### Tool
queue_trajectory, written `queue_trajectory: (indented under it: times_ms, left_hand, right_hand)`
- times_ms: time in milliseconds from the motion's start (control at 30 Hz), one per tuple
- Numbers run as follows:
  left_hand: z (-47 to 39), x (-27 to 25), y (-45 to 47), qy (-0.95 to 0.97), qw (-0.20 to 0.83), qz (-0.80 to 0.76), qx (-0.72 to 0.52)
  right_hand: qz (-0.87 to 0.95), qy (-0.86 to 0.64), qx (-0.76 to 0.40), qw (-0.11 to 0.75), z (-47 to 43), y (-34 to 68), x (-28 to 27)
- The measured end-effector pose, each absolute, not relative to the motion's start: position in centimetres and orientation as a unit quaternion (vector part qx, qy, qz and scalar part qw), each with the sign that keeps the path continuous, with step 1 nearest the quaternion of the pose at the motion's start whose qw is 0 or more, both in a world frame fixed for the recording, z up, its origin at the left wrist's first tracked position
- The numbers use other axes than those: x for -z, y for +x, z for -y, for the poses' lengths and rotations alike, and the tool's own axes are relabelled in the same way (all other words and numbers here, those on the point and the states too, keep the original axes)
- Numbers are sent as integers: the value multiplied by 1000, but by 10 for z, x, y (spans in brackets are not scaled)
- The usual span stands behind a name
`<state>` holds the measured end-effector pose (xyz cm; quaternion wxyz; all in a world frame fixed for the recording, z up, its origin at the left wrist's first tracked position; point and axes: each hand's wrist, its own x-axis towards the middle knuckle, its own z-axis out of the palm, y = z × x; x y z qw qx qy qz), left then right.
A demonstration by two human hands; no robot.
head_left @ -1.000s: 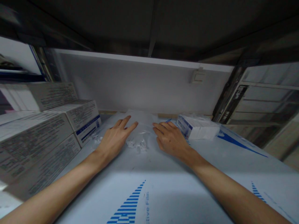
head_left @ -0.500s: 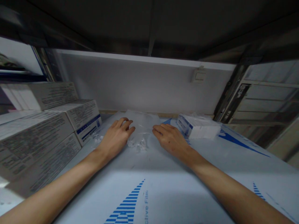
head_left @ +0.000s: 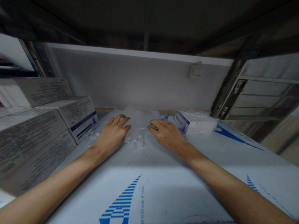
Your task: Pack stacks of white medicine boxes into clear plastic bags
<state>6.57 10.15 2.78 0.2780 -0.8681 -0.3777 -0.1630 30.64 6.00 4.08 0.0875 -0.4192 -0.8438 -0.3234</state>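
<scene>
Clear plastic bags [head_left: 137, 116] lie flat toward the back of the film-covered shelf, with crumpled plastic ends [head_left: 139, 141] at their near side. My left hand [head_left: 114, 129] rests over the left part of the plastic, its fingers spread and slightly bent. Across from it, my right hand [head_left: 164, 132] is at the plastic's right side, palm down. Its fingers are loosely bent, with a small gap between thumb and forefinger. Nothing shows in either hand. Whether the right fingertips touch the plastic, I cannot tell.
Stacked white printed boxes [head_left: 80, 119] stand at the left. A plastic-wrapped white pack [head_left: 201, 123] sits at the back right. Overhead is a dark upper shelf [head_left: 144, 25]; behind are a wall and a switch [head_left: 196, 71]. A metal post [head_left: 230, 90] rises at the right.
The whole view has shifted slightly, so things appear a little further left and higher. My right thumb and forefinger look slightly further apart. Both hands stay about the same place on the plastic.
</scene>
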Motion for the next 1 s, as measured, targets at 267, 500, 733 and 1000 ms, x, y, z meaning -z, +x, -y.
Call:
queue_trajectory:
  times_ms: [267, 500, 733, 1000]
  left_hand:
    - [-103, -24, 67, -832, 301, 425, 191]
    - [-99, -25, 68, -835, 288, 431, 185]
    - [-96, -29, 65, -844, 263, 441, 156]
    - [-96, -30, 65, -858, 263, 414, 152]
  right_hand:
    - [830, -470, 294, 58, -55, 305, -43]
    - [821, -489, 288, 67, -57, 302, -40]
    - [818, -502, 280, 20, -56, 304, -44]
    - [811, -511, 279, 53, -53, 303, -46]
